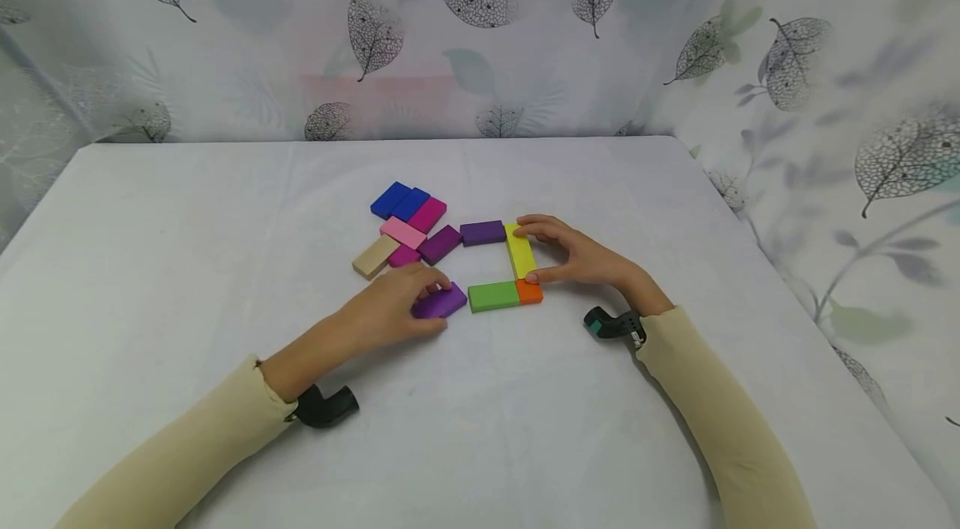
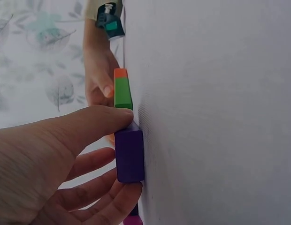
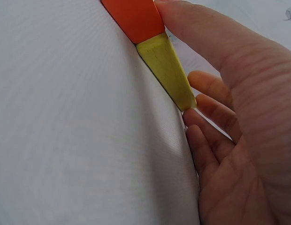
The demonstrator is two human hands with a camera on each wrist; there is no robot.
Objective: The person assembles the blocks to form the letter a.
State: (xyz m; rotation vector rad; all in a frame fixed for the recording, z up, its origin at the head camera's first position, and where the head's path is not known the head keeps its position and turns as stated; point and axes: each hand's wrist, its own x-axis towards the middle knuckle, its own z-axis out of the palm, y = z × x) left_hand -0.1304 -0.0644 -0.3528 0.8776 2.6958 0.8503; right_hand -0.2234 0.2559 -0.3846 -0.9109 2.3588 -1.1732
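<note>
1. Nearest, beige sleeves (image 1: 180, 437) reach over the white table (image 1: 487, 446), with a black camera (image 1: 327, 408) at the left wrist.
2. The left hand (image 1: 382, 308) pinches a purple block (image 1: 441, 304), its thumb and curled fingers set at different sides; the block lies on the table just beside a green block (image 1: 493, 296).
3. The green block touches an orange block (image 1: 529, 293), which meets the near end of a yellow block (image 1: 521, 254).
4. The right hand (image 1: 577, 256) is spread wide, thumb on the orange block, fingers by the yellow block's far end; how firmly they press, I cannot tell.
5. Beyond, a dark purple block (image 1: 483, 233) sits by the yellow block's far end, with a plum block (image 1: 440, 245) slanting at its left.
6. Farther left cluster tan (image 1: 376, 257), pink (image 1: 403, 232), magenta and blue blocks (image 1: 390, 199).
7. Behind hangs leaf-print cloth (image 1: 262, 37).
</note>
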